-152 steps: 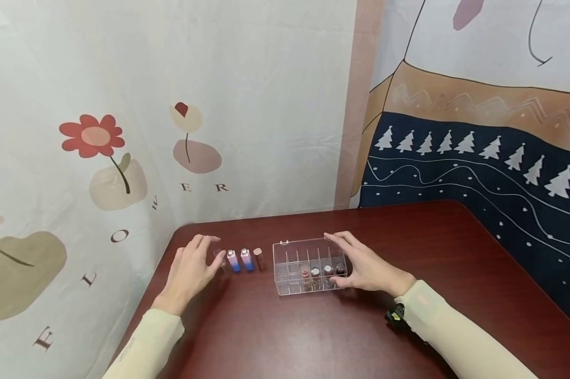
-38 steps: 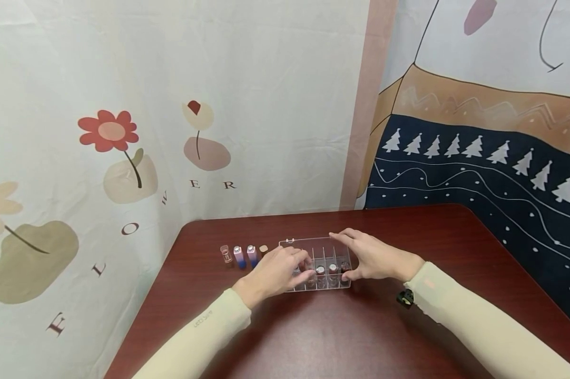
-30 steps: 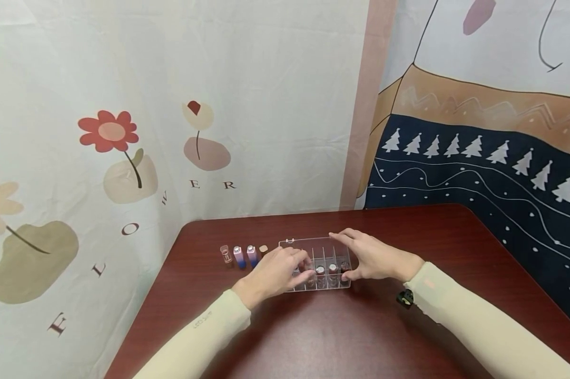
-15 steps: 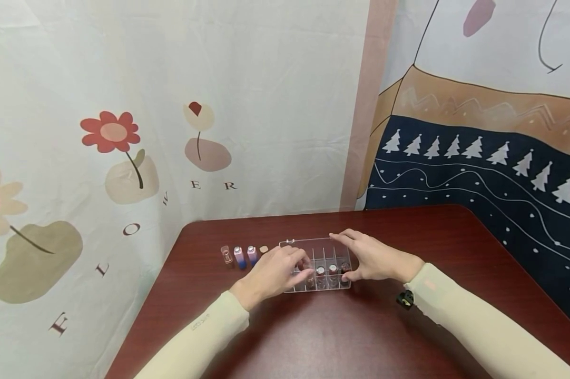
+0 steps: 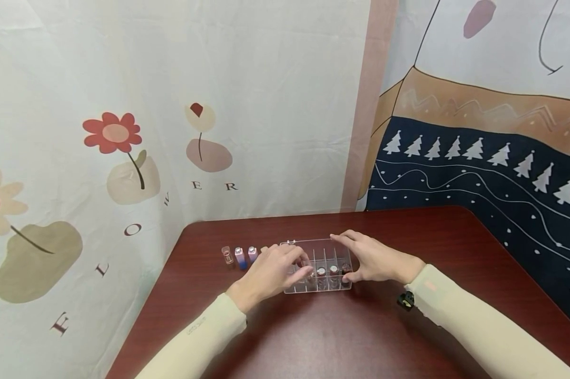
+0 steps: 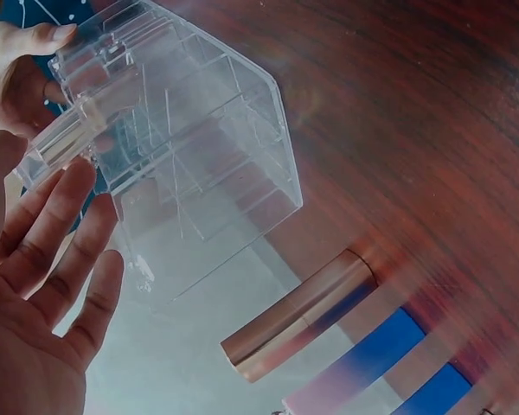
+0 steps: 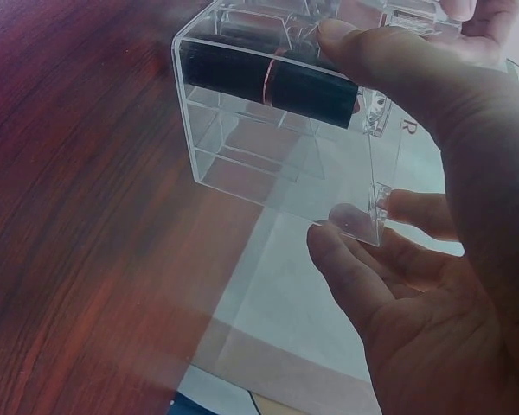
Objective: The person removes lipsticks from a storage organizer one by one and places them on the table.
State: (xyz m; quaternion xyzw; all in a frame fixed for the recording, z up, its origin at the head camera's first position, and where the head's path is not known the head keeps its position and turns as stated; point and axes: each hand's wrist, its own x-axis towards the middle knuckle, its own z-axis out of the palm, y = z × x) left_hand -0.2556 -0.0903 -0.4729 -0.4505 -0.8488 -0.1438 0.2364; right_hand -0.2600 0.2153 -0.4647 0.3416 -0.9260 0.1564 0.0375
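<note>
A clear plastic divided box (image 5: 292, 288) stands on the table. My right hand (image 5: 380, 258) grips its right end, thumb on the front edge and fingers at the back. My left hand (image 5: 272, 271) is over the box's left half, pinching a clear lipstick tube (image 6: 67, 140) between thumb and fingers. In the left wrist view that tube is at the compartment openings, its lower part behind the box's clear plastic. A black lipstick (image 7: 268, 82) with a copper band sits in the end compartment by my right hand. Tubes with pale round tops (image 5: 333, 270) fill compartments beside it.
Left of the box stand a clear tube (image 5: 227, 255), two pink-and-blue lipsticks (image 5: 240, 258) and a rose-gold tube (image 6: 298, 316), partly hidden by my left hand in the head view. Patterned cloth (image 5: 275, 131) hangs behind the reddish-brown table (image 5: 323, 337).
Since about five seconds ago my left hand has moved right, from the row of tubes to the box. In the last second it has risen slightly. The right hand keeps its grip.
</note>
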